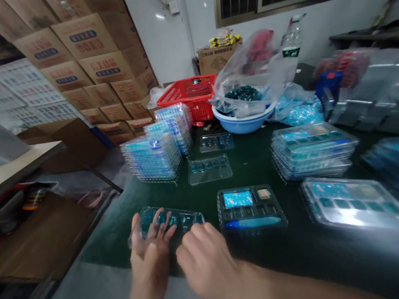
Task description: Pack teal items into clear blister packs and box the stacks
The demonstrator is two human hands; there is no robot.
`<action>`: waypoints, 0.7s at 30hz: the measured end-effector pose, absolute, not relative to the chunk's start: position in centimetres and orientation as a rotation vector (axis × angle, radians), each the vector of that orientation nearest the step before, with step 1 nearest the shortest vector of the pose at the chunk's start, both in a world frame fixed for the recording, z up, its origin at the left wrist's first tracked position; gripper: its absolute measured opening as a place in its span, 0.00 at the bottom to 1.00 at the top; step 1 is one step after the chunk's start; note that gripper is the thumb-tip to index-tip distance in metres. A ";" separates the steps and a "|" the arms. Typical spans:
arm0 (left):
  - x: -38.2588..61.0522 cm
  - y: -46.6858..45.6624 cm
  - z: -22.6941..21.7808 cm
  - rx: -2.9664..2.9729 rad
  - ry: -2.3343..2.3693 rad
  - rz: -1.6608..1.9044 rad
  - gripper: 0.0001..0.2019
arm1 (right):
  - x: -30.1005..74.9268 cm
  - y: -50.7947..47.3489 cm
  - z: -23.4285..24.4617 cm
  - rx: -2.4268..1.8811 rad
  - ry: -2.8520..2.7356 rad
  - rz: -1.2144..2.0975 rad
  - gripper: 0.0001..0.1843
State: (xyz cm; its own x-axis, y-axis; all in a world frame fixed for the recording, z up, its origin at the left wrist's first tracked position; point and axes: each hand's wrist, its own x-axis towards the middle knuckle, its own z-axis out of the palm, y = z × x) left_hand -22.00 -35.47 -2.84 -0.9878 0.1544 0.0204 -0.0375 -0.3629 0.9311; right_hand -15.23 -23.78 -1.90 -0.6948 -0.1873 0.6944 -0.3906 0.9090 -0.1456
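Note:
My left hand (149,244) has its fingers spread over the left part of a clear plastic tray (194,217) holding several teal pieces. At the tray's right end my right hand (205,255) is curled with the knuckles up; what its fingers hold, if anything, is hidden. To the right lies an open clear blister pack (250,211) with a blue patterned packet, a small striped block and a blue pen (253,222). Beyond my hands rest two more clear trays with teal pieces, a nearer tray (209,169) and a farther tray (215,142).
Stacked packs (153,158) stand at the back left, more packs (312,151) at the right, beside a single closed pack (359,204). Behind are a red basket (200,107) and a blue basin (245,124) with a bag of teal pieces. Cartons (98,69) line the wall.

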 end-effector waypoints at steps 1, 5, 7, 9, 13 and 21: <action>-21.8 -34.8 -2.2 0.231 1.659 2.472 0.42 | -14.9 -23.9 -1.8 0.423 -2.344 0.379 0.10; -21.1 -32.9 -0.2 0.457 1.555 2.395 0.37 | -14.0 -23.7 -1.2 0.385 -2.346 0.427 0.10; -21.3 -32.5 0.0 0.513 1.481 2.374 0.36 | -13.4 -23.2 -0.5 0.395 -2.368 0.455 0.09; -21.8 -32.2 -0.1 0.543 1.393 2.348 0.36 | -12.7 -22.3 0.2 0.387 -2.399 0.482 0.08; -22.4 -31.1 -0.2 0.524 1.290 2.327 0.39 | -11.2 -20.0 0.6 0.289 -2.397 0.528 0.09; -21.8 -28.7 0.3 0.437 1.607 2.041 0.22 | -9.4 -13.5 2.5 -0.056 -2.157 0.839 0.17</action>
